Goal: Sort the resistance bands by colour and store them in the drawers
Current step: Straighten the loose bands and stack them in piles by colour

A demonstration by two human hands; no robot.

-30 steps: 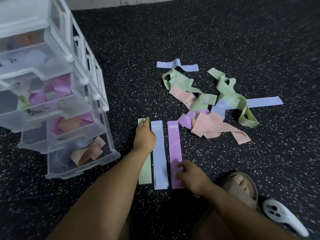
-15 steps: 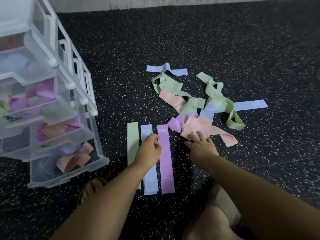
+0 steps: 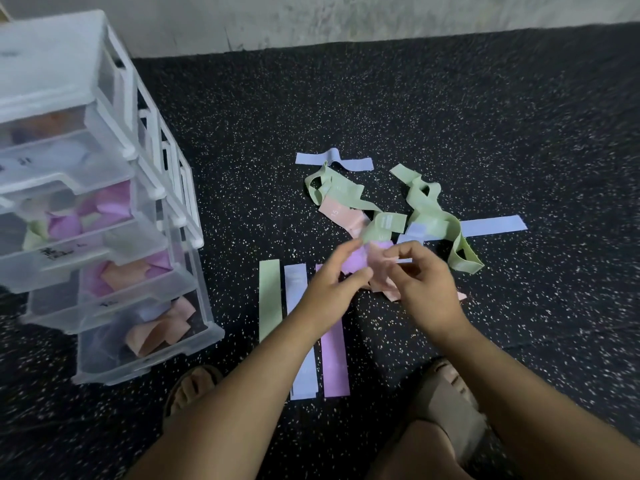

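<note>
1. Right hand (image 3: 420, 282) – fingers curled, thumb and forefinger pinching a crumpled pink band (image 3: 379, 263) just above the floor (image 3: 450, 116).
2. Left hand (image 3: 332, 289) reaches to the same band, fingers stretched forward. It is motion-blurred, so I cannot tell whether it grips or only touches.
3. A lilac band (image 3: 356, 259) is bunched right behind the left fingertips, touching the pink one.
4. Loose pile beyond the hands: two twisted green bands (image 3: 341, 192), two blue bands (image 3: 495, 225) and another pink band printed "15" (image 3: 337, 213), all overlapping on the floor.
5. Three bands lie flat side by side near the person: green strip (image 3: 270, 299), blue strip (image 3: 304, 379), purple strip (image 3: 334, 362).
6. In the way – the left forearm crosses the blue and purple strips and hides their middles; both hands cover the near edge of the pile.
7. Clear plastic drawer unit (image 3: 104, 202) stands at left, drawers stepped out, with mixed purple, green, pink and blue bands inside.
8. Sandalled feet at the bottom: left foot (image 3: 192, 386), right foot (image 3: 446, 400).
9. Grey wall (image 3: 346, 15) runs along the far edge of the floor.
</note>
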